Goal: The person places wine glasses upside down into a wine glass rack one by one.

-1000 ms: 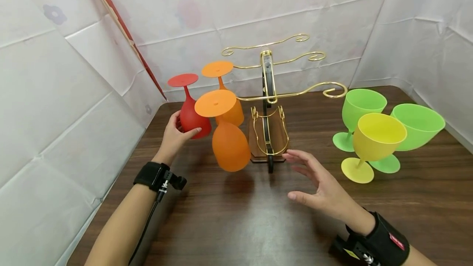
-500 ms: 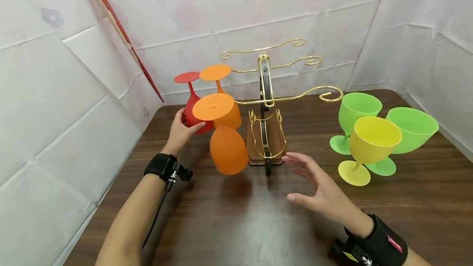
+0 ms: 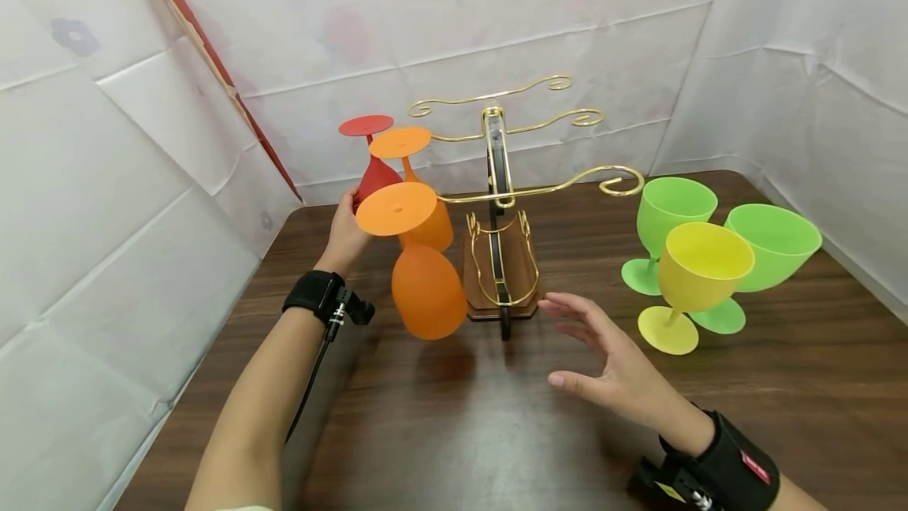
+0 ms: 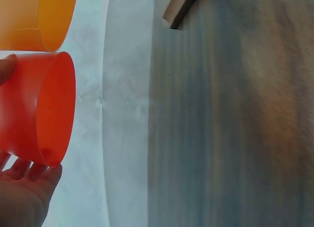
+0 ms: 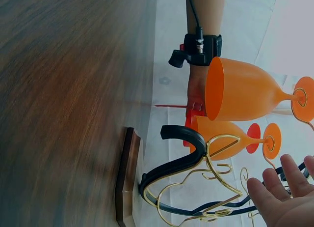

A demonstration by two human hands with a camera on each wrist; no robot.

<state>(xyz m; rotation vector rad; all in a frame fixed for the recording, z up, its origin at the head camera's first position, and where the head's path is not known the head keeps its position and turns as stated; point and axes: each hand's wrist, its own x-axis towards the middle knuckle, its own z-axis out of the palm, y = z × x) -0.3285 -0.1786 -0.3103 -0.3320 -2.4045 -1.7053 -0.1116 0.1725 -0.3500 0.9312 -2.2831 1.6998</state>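
My left hand (image 3: pixel 347 235) holds a red goblet (image 3: pixel 377 173) upside down by its bowl, behind the orange goblets; in the left wrist view the fingers and thumb wrap its red bowl (image 4: pixel 24 106), mouth down. Two orange goblets, a front one (image 3: pixel 429 290) and a rear one (image 3: pixel 435 221), hang inverted from the left arms of a gold wire rack (image 3: pixel 494 156). Beside the rack's base, on its right, my right hand (image 3: pixel 610 365) hovers with fingers spread and nothing in it. The right wrist view also shows the front orange goblet (image 5: pixel 245 89) hooked by its foot.
Two green goblets (image 3: pixel 674 211) and a yellow goblet (image 3: pixel 702 266) stand upright on the right of the wooden table (image 3: pixel 454 432). The rack's wooden base (image 3: pixel 518 266) sits mid-table, its gold arms reaching right. White sheeting (image 3: pixel 440 30) surrounds the back and sides.
My left hand has carried the red goblet farther back, up and to the right, behind the orange goblets. The right hand has stayed nearly still; the head view has shifted slightly.
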